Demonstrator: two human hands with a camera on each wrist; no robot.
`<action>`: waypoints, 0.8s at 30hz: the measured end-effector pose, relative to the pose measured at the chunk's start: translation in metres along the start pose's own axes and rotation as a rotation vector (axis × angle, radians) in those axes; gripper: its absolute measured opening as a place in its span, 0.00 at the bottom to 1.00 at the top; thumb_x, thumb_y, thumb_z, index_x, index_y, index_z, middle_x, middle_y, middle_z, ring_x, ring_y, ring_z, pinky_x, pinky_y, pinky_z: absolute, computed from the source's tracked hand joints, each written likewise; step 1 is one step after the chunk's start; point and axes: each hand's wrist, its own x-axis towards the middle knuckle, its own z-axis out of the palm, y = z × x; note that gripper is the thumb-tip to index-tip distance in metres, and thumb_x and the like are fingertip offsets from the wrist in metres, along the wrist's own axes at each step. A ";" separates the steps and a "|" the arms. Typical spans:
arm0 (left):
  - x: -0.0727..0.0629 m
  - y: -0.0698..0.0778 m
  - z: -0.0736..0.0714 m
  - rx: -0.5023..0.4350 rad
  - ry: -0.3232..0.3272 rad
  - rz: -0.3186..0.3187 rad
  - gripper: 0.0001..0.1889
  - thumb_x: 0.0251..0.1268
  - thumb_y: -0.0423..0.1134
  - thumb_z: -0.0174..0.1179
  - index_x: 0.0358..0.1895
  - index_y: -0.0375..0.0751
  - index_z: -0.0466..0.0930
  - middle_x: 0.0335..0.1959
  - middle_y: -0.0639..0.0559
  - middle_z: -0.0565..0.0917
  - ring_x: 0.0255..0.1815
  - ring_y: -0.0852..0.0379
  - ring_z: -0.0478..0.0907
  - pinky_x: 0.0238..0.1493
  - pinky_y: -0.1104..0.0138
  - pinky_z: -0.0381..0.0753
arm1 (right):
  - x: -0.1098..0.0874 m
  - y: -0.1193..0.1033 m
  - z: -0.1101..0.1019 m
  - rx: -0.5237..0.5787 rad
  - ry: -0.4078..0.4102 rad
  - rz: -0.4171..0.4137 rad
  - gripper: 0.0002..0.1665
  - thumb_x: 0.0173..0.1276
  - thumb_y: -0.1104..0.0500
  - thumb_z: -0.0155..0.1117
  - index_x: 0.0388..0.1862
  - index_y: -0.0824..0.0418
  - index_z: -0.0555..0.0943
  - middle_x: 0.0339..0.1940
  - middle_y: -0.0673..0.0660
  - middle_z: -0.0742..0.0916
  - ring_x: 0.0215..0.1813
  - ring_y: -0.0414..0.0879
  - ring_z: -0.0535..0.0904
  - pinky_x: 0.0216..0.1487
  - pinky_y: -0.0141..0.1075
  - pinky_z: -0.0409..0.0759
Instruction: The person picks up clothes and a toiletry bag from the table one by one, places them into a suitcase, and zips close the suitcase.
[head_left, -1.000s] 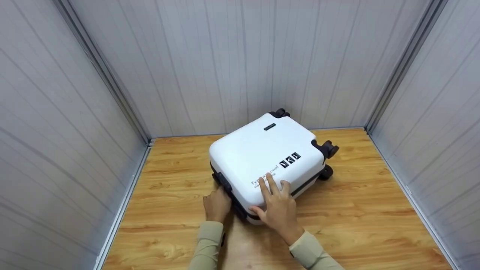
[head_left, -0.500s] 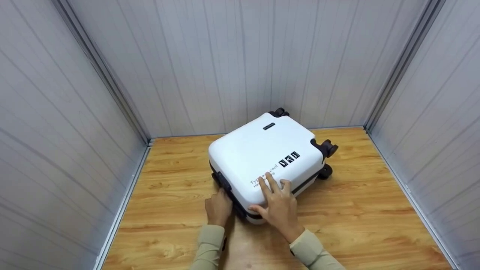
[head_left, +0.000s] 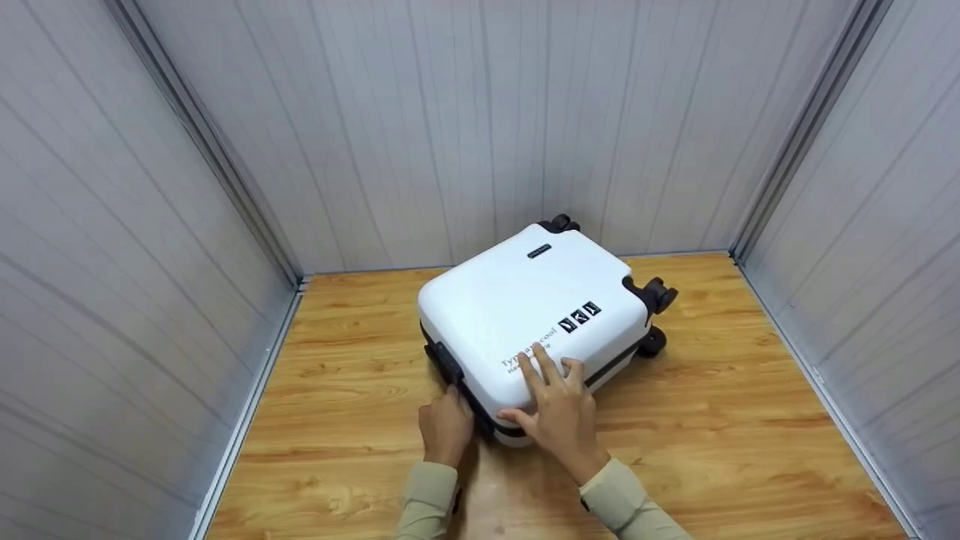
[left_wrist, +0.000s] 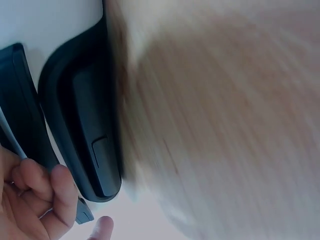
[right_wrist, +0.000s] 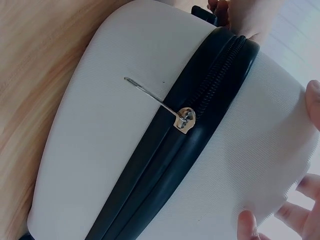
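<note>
A small white hard-shell suitcase (head_left: 495, 300) lies flat on the floor, its wheels to the far right. My left hand (head_left: 446, 427) is at its near-left end, below a black handle (head_left: 448, 364). In the left wrist view its fingers (left_wrist: 64, 192) are curled beside the black trim, pinching what looks like a zipper pull, mostly hidden by them. My right hand (head_left: 562, 420) rests with spread fingers on the lid's near corner, over part of the printed lettering. A metal zipper slider (right_wrist: 186, 120) with its tab sits on the black zipper band (right_wrist: 150, 165) at the side.
The suitcase stands on wood-patterned flooring (head_left: 337, 420). Pale panel walls (head_left: 420, 135) close in the back and both sides, with metal strips along the corners. Black wheels (head_left: 656, 296) jut from the suitcase's right end, and another (head_left: 560, 223) is near the back wall.
My left hand has slid along the suitcase's end toward me and slightly right. The right hand has stayed on the lid, and the suitcase has hardly moved.
</note>
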 end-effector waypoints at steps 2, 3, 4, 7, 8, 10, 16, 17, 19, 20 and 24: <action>-0.002 0.002 0.000 -0.001 0.007 0.010 0.10 0.65 0.35 0.60 0.25 0.36 0.79 0.16 0.37 0.81 0.19 0.36 0.80 0.25 0.46 0.77 | 0.000 0.000 0.000 0.005 -0.007 0.006 0.58 0.43 0.19 0.72 0.70 0.49 0.79 0.70 0.55 0.82 0.52 0.62 0.76 0.27 0.47 0.86; -0.003 0.003 0.000 -0.002 0.012 0.015 0.10 0.66 0.35 0.60 0.25 0.36 0.79 0.16 0.37 0.81 0.19 0.36 0.80 0.25 0.46 0.76 | 0.000 0.000 0.000 0.006 -0.010 0.008 0.58 0.44 0.19 0.72 0.70 0.49 0.79 0.70 0.55 0.82 0.53 0.62 0.76 0.28 0.47 0.86; -0.005 0.004 0.000 -0.004 0.015 0.019 0.11 0.67 0.35 0.59 0.25 0.36 0.79 0.16 0.37 0.81 0.18 0.36 0.80 0.25 0.46 0.76 | 0.000 0.000 -0.001 0.007 -0.012 0.010 0.58 0.44 0.19 0.71 0.71 0.49 0.79 0.70 0.56 0.82 0.53 0.62 0.76 0.28 0.47 0.86; -0.009 0.007 0.000 -0.014 0.021 0.029 0.13 0.70 0.36 0.58 0.25 0.36 0.79 0.15 0.37 0.81 0.18 0.36 0.80 0.25 0.46 0.76 | 0.001 0.000 -0.001 0.011 -0.014 0.015 0.58 0.44 0.20 0.72 0.70 0.49 0.79 0.70 0.56 0.82 0.53 0.62 0.76 0.28 0.46 0.86; -0.010 0.008 0.000 -0.015 0.020 0.032 0.14 0.71 0.37 0.58 0.25 0.37 0.79 0.15 0.38 0.80 0.18 0.36 0.80 0.26 0.46 0.76 | 0.001 0.000 -0.001 0.011 -0.013 0.016 0.58 0.44 0.19 0.71 0.70 0.49 0.79 0.70 0.56 0.82 0.53 0.62 0.76 0.27 0.46 0.86; -0.013 0.010 0.000 -0.015 0.018 0.037 0.15 0.73 0.37 0.57 0.25 0.37 0.79 0.14 0.39 0.80 0.17 0.37 0.79 0.25 0.47 0.77 | 0.001 0.000 -0.002 0.015 -0.017 0.019 0.58 0.44 0.20 0.71 0.70 0.49 0.79 0.71 0.56 0.81 0.53 0.63 0.76 0.27 0.46 0.86; -0.022 0.015 -0.005 -0.020 0.002 0.027 0.15 0.73 0.37 0.58 0.25 0.38 0.78 0.13 0.41 0.78 0.16 0.40 0.78 0.25 0.49 0.77 | 0.000 -0.001 -0.002 0.035 -0.041 0.028 0.58 0.46 0.20 0.71 0.71 0.49 0.78 0.72 0.56 0.80 0.55 0.64 0.76 0.30 0.47 0.87; -0.023 0.016 -0.006 -0.024 -0.001 0.026 0.15 0.73 0.37 0.58 0.24 0.38 0.77 0.13 0.41 0.78 0.16 0.40 0.78 0.25 0.49 0.76 | 0.000 -0.001 -0.001 0.038 -0.040 0.027 0.58 0.46 0.20 0.71 0.72 0.49 0.78 0.72 0.56 0.80 0.55 0.64 0.76 0.30 0.47 0.87; -0.026 0.016 -0.006 -0.034 0.012 0.032 0.15 0.73 0.37 0.57 0.24 0.38 0.77 0.12 0.42 0.77 0.15 0.41 0.77 0.23 0.50 0.75 | -0.001 -0.001 -0.001 0.041 -0.031 0.022 0.58 0.45 0.20 0.72 0.71 0.49 0.78 0.72 0.56 0.81 0.55 0.63 0.76 0.29 0.47 0.86; -0.028 0.017 -0.006 -0.038 0.019 0.037 0.15 0.73 0.37 0.58 0.24 0.39 0.77 0.12 0.42 0.76 0.15 0.41 0.77 0.23 0.51 0.75 | -0.001 -0.001 -0.001 0.040 -0.025 0.019 0.58 0.44 0.20 0.72 0.71 0.50 0.79 0.71 0.57 0.81 0.54 0.63 0.76 0.29 0.47 0.86; -0.033 0.018 -0.005 -0.037 0.046 0.064 0.15 0.74 0.37 0.57 0.24 0.40 0.76 0.11 0.44 0.75 0.13 0.42 0.75 0.21 0.52 0.74 | -0.001 -0.001 -0.001 0.009 -0.017 0.011 0.59 0.43 0.19 0.71 0.71 0.49 0.79 0.71 0.56 0.81 0.53 0.62 0.76 0.30 0.47 0.86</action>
